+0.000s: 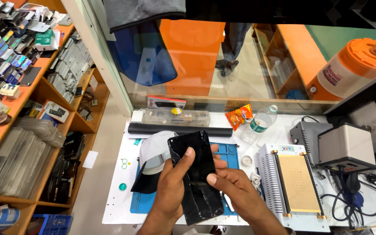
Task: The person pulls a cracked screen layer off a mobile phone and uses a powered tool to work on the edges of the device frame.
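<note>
I hold a cracked black phone screen (196,174) upright above the blue work mat (223,154), my left hand (170,185) and right hand (231,185) both closed on its edges. Squeezing could, I judge, spread the cracks or cut my fingers.

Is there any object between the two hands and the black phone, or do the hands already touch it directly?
Nothing visible stands between them. The left hand and the right hand both hold the black phone directly, thumbs on its cracked glass. The phone is lifted above the blue mat, with a white cap lying behind it.
</note>
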